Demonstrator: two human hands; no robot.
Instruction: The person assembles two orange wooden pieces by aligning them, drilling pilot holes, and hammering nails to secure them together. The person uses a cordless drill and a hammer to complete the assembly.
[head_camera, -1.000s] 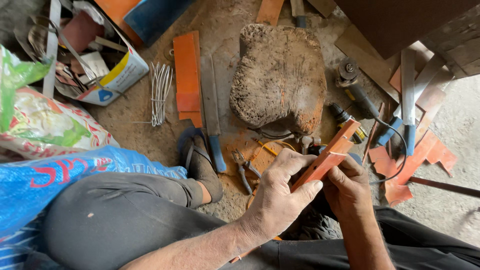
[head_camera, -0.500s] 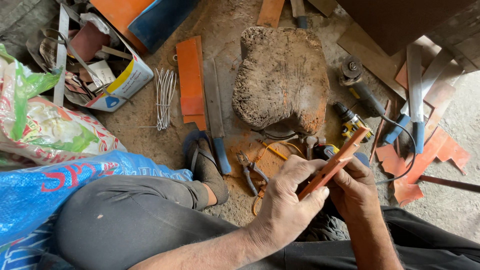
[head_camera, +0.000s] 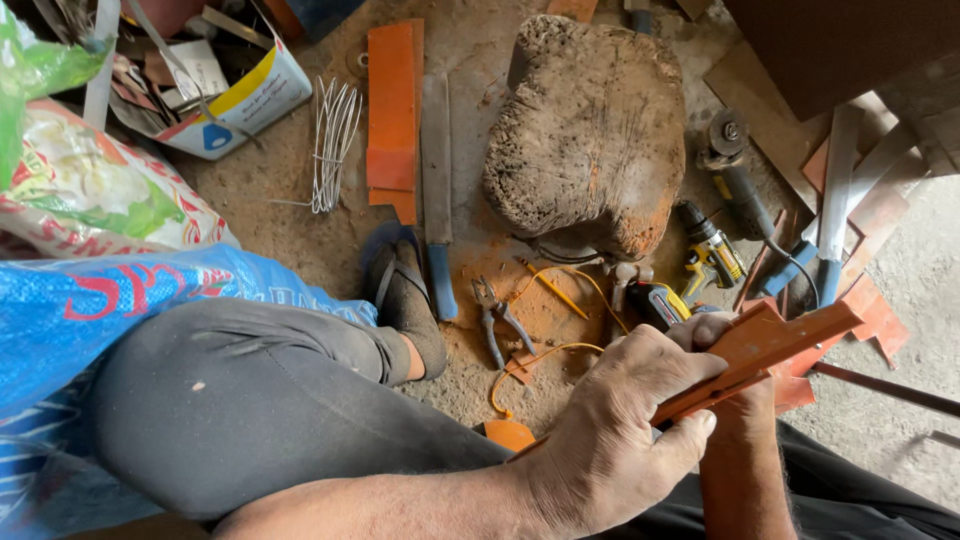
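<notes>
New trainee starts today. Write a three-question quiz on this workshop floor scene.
1. True or false: both hands grip the orange strip.
2. What lies directly left of the long blue-handled blade? A) the pliers B) a flat orange piece C) the yellow drill
3. Fill in: the bundle of wire rods lies beside a cardboard ____.

Key:
1. True: the left hand and the right hand both grasp it.
2. B, the flat orange piece.
3. Box: the cardboard box filled with scraps.
</notes>
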